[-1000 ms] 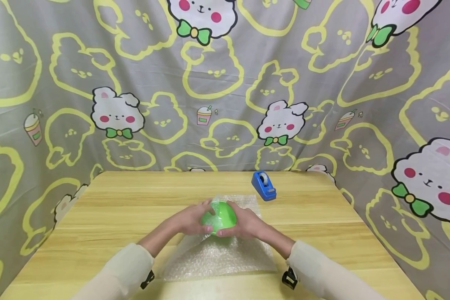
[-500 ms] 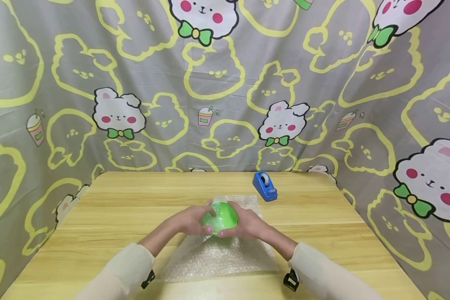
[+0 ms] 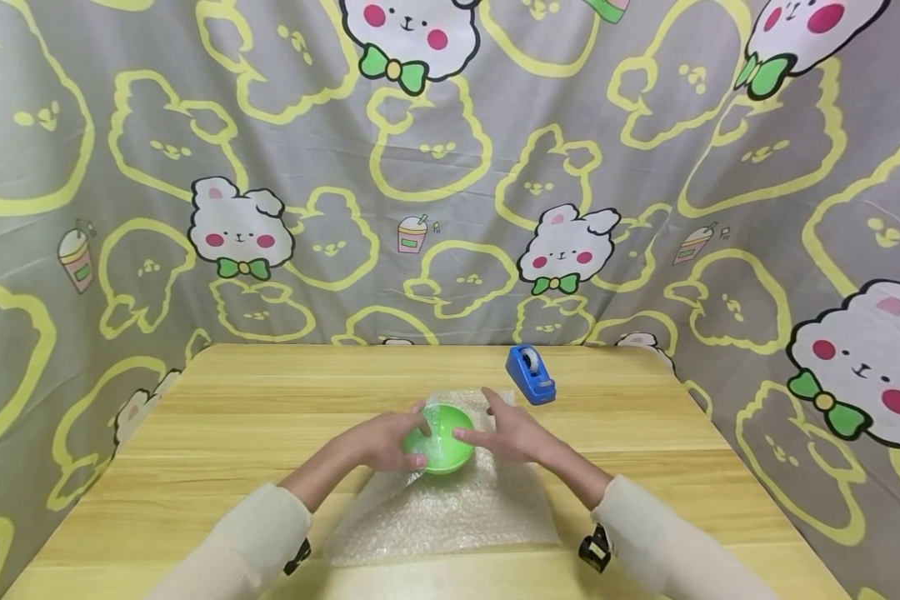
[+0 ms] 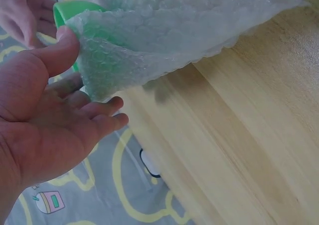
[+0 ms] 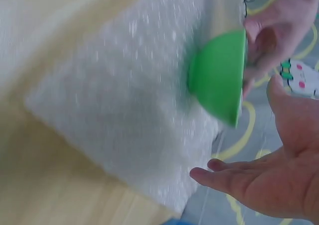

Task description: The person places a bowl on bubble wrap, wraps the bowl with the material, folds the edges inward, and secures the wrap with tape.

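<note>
A green bowl [image 3: 459, 456] sits on a sheet of bubble wrap [image 3: 450, 521] near the middle of the table, its mouth facing up. My left hand [image 3: 386, 442] holds the bowl's left side, where a flap of the wrap is folded up over the rim. In the left wrist view, the thumb of my left hand [image 4: 45, 95] presses that flap at the rim, and the fingers lie along the bowl's outer side. My right hand [image 3: 513, 432] is off to the right with fingers spread. The right wrist view shows my right hand [image 5: 279, 175] apart from the bowl [image 5: 219, 78].
A blue tape dispenser [image 3: 531, 375] with a roll of tape stands at the back right of the wooden table [image 3: 270, 379]. A patterned grey curtain [image 3: 330, 150] closes off the back and both sides.
My right hand has let go of the bowl's right side, moved right and spread its fingers. My left hand and the wrap stay where they were.
</note>
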The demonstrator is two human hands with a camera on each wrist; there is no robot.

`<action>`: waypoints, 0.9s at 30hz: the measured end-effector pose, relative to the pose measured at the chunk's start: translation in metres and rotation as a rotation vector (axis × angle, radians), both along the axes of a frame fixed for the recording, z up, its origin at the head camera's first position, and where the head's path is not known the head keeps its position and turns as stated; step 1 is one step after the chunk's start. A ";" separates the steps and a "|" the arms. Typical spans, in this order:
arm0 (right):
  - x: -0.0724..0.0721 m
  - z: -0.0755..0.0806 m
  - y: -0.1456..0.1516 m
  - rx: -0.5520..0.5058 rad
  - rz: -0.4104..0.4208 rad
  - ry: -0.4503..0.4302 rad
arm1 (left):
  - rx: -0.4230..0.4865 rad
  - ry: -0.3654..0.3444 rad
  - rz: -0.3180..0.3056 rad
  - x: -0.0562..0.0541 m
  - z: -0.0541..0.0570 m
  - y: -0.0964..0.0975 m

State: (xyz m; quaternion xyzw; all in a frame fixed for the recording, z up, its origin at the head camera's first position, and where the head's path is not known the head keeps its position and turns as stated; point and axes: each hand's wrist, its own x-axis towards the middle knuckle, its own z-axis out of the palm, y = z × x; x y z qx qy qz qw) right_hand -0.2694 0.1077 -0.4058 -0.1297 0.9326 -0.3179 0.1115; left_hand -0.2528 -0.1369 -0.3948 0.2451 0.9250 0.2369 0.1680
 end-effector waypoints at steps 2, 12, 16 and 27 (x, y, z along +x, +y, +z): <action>-0.007 0.000 0.008 -0.001 -0.043 0.042 | -0.003 -0.003 0.005 0.000 0.000 0.000; -0.039 -0.017 0.042 0.006 -0.223 0.199 | -0.032 -0.006 0.024 -0.002 0.001 0.001; -0.043 -0.023 0.048 0.014 -0.242 0.047 | -0.048 -0.011 0.029 -0.002 0.003 0.002; -0.051 -0.024 0.049 -0.274 -0.315 -0.178 | -0.055 -0.009 0.028 -0.002 0.004 0.004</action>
